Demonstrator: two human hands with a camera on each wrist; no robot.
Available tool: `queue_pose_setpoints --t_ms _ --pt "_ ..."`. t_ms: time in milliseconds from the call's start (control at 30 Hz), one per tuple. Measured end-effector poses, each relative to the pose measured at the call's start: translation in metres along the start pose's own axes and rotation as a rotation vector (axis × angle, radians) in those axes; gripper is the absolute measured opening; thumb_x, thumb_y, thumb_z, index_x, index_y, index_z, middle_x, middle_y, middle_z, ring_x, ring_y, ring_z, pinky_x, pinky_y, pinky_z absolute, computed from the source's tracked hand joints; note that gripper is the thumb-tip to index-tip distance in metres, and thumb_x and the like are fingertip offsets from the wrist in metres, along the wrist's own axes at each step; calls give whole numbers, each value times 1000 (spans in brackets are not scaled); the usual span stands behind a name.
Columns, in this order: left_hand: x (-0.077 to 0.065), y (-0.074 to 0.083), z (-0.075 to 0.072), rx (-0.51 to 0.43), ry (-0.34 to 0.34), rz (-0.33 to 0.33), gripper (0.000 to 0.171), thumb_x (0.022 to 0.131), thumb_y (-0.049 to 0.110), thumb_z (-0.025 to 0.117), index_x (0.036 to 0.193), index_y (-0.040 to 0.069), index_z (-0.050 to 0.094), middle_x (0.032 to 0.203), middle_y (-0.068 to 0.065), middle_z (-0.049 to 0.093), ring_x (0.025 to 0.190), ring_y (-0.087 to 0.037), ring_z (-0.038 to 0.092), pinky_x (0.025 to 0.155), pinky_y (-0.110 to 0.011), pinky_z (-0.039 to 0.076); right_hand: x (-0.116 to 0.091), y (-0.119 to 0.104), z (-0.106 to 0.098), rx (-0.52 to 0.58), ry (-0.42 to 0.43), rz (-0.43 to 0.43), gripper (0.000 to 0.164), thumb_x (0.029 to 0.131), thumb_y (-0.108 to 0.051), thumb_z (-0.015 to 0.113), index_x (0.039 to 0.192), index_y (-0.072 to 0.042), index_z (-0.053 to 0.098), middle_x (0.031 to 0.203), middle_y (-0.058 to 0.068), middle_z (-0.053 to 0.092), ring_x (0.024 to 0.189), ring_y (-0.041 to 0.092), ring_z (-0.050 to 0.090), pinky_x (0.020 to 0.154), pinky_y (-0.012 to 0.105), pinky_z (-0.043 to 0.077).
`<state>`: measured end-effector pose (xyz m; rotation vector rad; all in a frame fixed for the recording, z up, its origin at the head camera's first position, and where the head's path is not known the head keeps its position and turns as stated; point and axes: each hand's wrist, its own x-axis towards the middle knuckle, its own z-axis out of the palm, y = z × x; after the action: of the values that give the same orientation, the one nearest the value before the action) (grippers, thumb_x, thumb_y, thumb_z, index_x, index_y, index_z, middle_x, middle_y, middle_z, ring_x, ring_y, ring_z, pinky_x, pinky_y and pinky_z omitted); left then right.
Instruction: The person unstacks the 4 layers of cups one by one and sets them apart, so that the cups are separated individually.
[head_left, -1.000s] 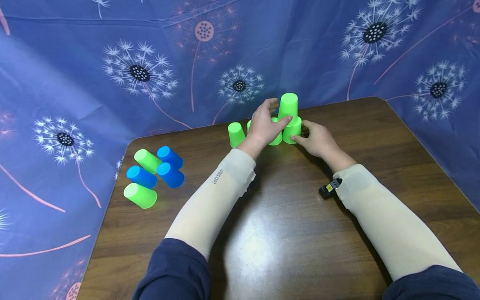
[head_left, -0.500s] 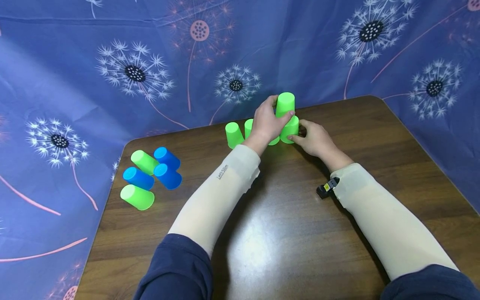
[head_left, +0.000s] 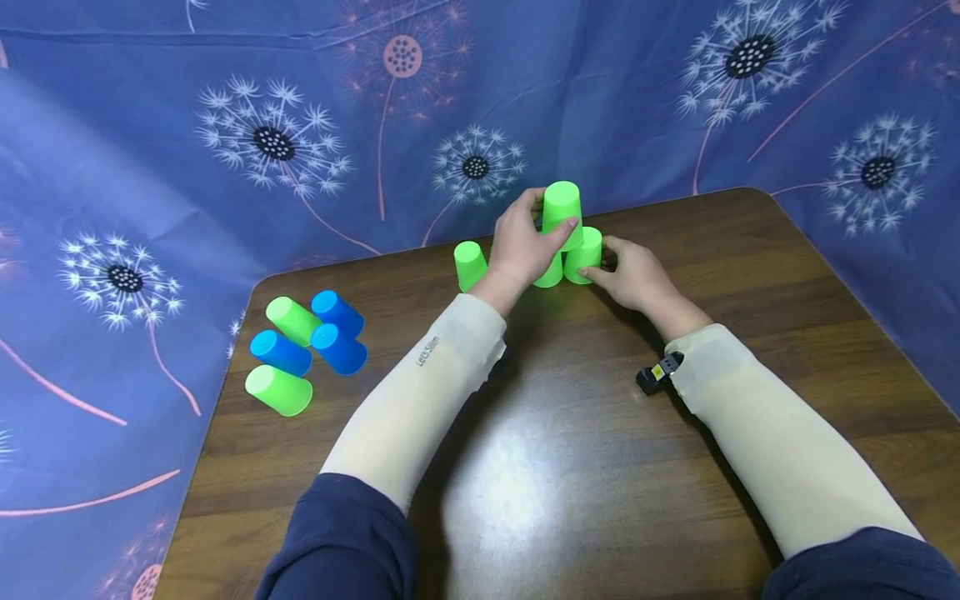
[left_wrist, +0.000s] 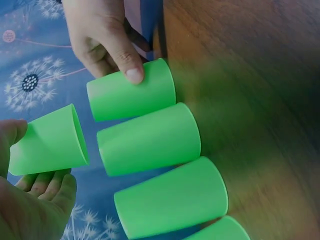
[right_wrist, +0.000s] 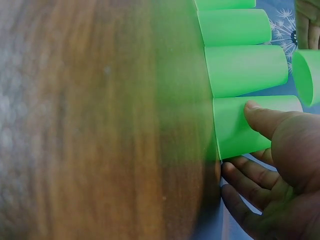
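Note:
My left hand (head_left: 522, 246) holds an upside-down green cup (head_left: 562, 208) between thumb and fingers. In the left wrist view that held cup (left_wrist: 50, 142) hangs apart from the row, its rim just above the bases of the lower cups. My right hand (head_left: 637, 271) grips the rightmost green cup (head_left: 583, 254) of the row, thumb on its near side, while it stands on the table. Beside it, two more upside-down green cups, a second cup (left_wrist: 150, 140) and a third cup (left_wrist: 172, 197), stand close together. The leftmost green cup (head_left: 470, 265) of the row is partly behind my left wrist.
On the left of the wooden table (head_left: 570, 433) stand several upside-down cups, among them a green cup (head_left: 279, 390) and a blue cup (head_left: 339, 348). A blue dandelion-print cloth (head_left: 360, 167) hangs right behind the table's back edge. A small black device (head_left: 657, 374) sits on my right wrist.
My left hand has shifted the held cup slightly left, from over the rightmost cup to above the gap beside it. My right hand keeps its grip on the rightmost cup.

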<state>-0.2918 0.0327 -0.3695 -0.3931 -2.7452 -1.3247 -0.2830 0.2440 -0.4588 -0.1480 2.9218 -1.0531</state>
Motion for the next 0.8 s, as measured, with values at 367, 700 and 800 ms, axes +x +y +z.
queue_pose_setpoints --t_ms 367,700,800 --pt "-25 -13 -32 -115 93 41 54 95 34 80 140 11 60 125 0 70 115 -10 65 96 -18 52 -2 -1 1 3 13 -10 61 100 -42 72 143 -3 55 129 21 65 121 40 59 100 60 47" --pt "-53 -32 -62 -119 147 88 48 93 29 83 133 10 64 117 -1 72 109 -12 67 95 -27 56 -2 -1 1 -4 9 -15 60 100 -42 72 142 -2 55 128 21 65 121 41 59 101 60 47" --pt "-63 -40 -72 -126 152 95 48 94 26 82 134 8 64 120 -3 71 113 -14 66 97 -25 55 -2 -1 1 0 11 -19 61 100 -41 73 143 -2 55 130 22 64 122 42 59 102 61 47"
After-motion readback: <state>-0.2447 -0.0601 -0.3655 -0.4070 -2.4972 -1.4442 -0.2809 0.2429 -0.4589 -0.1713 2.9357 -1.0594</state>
